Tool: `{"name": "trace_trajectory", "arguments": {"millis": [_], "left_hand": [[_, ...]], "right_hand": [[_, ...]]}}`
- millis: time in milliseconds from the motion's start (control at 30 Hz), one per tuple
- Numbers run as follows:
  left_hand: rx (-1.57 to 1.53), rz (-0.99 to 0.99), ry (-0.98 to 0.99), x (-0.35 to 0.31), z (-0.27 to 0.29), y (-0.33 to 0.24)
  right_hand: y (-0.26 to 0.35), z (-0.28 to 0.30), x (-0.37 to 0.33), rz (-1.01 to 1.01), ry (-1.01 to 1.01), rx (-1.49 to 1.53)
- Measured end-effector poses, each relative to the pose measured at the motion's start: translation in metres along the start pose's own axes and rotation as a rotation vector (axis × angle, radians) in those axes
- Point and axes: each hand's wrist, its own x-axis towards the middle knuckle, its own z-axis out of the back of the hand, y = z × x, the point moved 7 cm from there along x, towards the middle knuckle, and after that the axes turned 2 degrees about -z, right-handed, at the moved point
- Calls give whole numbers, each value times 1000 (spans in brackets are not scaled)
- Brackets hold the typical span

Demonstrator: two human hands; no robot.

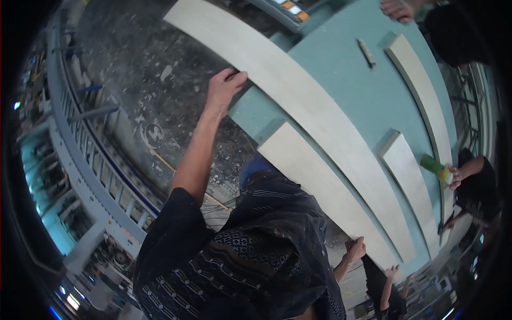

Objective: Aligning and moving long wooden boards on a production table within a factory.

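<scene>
A long pale board (298,80) lies across a blue-green table (341,58), its far-left end sticking out past the table's edge. My left hand (226,88) is closed at this board's near edge, thumb and fingertips against it. Nearer to me lies a second pale board (314,170). My right hand (356,248) has its fingers bent round that board's near edge, toward its right end; part of the hand is hidden. Just beyond it, another person's hand (392,271) touches the end of the same board.
Two narrower pale boards, a short one (413,176) and a long one (418,88), lie on the table's far side. A small slim object (366,54) rests near them. At right a person's hand holds a green bottle (436,168). A metal roller conveyor (96,154) stands left.
</scene>
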Motion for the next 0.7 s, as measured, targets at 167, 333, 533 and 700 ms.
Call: {"name": "trace_trajectory", "arguments": {"millis": [167,333,533,700], "left_hand": [[953,-643,-249,-29,-1,-60],[1643,-831,398,-7,-90,-92],[1712,-970,798,0,-140,-117],[1738,-985,915,3,-151,-126]], "right_hand": [[-9,-1,3,58,-24,2],[-11,-1,5,52,-149,57],[-1,-2,-14,46,-193,37],[23,2,-26,114,-210,-283]]}}
